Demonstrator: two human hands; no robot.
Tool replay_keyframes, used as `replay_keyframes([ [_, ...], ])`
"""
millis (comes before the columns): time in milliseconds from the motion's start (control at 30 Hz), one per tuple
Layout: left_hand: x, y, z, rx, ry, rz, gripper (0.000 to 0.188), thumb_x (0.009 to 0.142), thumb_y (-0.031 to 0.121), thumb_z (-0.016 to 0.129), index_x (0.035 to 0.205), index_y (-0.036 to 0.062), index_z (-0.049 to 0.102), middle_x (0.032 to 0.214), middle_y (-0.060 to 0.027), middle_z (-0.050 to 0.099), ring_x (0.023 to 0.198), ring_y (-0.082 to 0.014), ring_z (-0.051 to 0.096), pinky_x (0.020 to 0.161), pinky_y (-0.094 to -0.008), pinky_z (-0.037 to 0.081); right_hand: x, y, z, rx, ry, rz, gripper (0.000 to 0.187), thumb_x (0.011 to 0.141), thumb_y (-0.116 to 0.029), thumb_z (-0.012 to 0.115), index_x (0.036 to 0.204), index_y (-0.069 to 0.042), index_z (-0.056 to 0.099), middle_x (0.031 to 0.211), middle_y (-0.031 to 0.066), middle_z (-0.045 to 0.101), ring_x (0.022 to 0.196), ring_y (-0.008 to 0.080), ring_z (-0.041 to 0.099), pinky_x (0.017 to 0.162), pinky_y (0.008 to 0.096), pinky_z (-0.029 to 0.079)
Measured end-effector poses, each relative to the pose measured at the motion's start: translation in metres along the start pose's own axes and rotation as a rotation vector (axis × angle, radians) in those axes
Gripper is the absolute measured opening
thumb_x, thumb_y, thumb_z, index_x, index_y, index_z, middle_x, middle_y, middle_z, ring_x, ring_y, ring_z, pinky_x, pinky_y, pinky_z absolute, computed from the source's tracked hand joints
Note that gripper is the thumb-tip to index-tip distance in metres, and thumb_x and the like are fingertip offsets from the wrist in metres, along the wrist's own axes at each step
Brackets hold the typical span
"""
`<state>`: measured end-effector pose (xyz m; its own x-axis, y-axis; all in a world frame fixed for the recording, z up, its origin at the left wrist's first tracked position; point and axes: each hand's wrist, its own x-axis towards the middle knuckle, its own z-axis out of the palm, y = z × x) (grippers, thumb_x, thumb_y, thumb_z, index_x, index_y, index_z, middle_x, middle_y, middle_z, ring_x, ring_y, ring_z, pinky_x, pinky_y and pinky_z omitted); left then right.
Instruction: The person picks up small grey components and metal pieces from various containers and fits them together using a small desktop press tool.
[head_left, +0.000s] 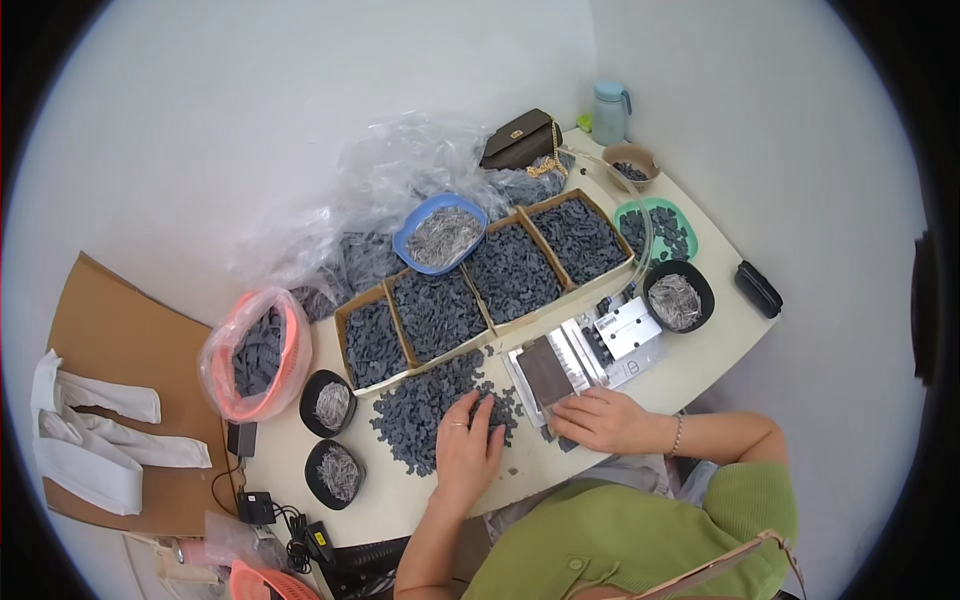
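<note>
Head view: loose heap of small dark grey chips (pixel 430 405) on the desk (pixel 700 350), below 4 cardboard trays (pixel 480 285). Left hand (pixel 467 450) lies flat, fingers spread on the heap, clasping nothing; right hand (pixel 608 420) presses fingertips at a metal jig (pixel 585 360), nothing clasped. Chips look light, stiff, scatter-prone; best pinched singly by their edges.

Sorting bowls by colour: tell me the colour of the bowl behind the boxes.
Blue bowl, head view.

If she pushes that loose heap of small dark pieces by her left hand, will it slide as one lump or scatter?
Probably scatter: the heap is many separate small flat pieces, with strays already lying apart near the left hand. They look light and thin, so a sideways push would likely spread them across the smooth table rather than roll them.
</note>
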<state>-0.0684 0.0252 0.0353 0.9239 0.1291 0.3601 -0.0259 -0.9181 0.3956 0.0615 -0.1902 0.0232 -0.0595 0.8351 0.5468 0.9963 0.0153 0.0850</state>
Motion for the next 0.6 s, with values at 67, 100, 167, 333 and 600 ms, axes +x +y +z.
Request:
replay_keyframes([
  [67,0.006,0.002,-0.003,-0.008,-0.013,0.025,0.045,0.075,0.009,0.071,0.117,0.0003,0.058,0.120,-0.0179,0.054,0.109,-0.0357,0.054,0.091,-0.0434,0.044,0.003,-0.005,-0.001,-0.020,-0.014,0.015,0.024,0.078,-0.011,0.059,0.099,0.000,0.061,0.101,0.0134,0.063,0.099,0.0216,0.059,0.084,0.0303,0.049],
  [100,0.008,0.005,-0.004,0.006,0.007,0.054,0.044,0.075,0.008,0.070,0.117,-0.0006,0.058,0.116,-0.0177,0.054,0.104,-0.0344,0.055,0.088,-0.0418,0.046,0.002,-0.008,0.001,-0.034,-0.020,0.001,0.025,0.077,-0.011,0.058,0.100,0.001,0.061,0.101,0.0147,0.063,0.099,0.0222,0.058,0.085,0.0302,0.049],
  [167,0.011,0.004,-0.003,-0.043,0.000,0.010,0.039,0.076,0.006,0.069,0.114,0.0013,0.059,0.109,-0.0156,0.058,0.100,-0.0342,0.056,0.084,-0.0405,0.047,-0.001,-0.012,0.002,-0.071,-0.036,-0.022,0.027,0.077,-0.011,0.058,0.101,0.002,0.060,0.101,0.0175,0.062,0.100,0.0235,0.058,0.086,0.0299,0.048],
  [333,-0.001,-0.005,-0.001,-0.119,-0.122,-0.144,0.020,0.077,0.002,0.068,0.096,0.0034,0.064,0.090,-0.0088,0.062,0.093,-0.0324,0.057,0.075,-0.0413,0.047,-0.002,-0.014,0.001,-0.083,-0.052,-0.037,0.029,0.075,-0.011,0.057,0.101,0.002,0.061,0.100,0.0188,0.062,0.098,0.0243,0.058,0.085,0.0293,0.049],
  [600,0.009,0.011,0.007,0.090,0.059,0.220,0.022,0.079,0.011,0.068,0.099,0.0021,0.069,0.107,-0.0135,0.065,0.104,-0.0335,0.060,0.089,-0.0426,0.047,0.014,0.032,-0.006,0.030,0.141,-0.085,0.025,0.072,-0.014,0.062,0.097,-0.010,0.063,0.096,0.0041,0.064,0.088,0.0191,0.059,0.074,0.0294,0.049],
])
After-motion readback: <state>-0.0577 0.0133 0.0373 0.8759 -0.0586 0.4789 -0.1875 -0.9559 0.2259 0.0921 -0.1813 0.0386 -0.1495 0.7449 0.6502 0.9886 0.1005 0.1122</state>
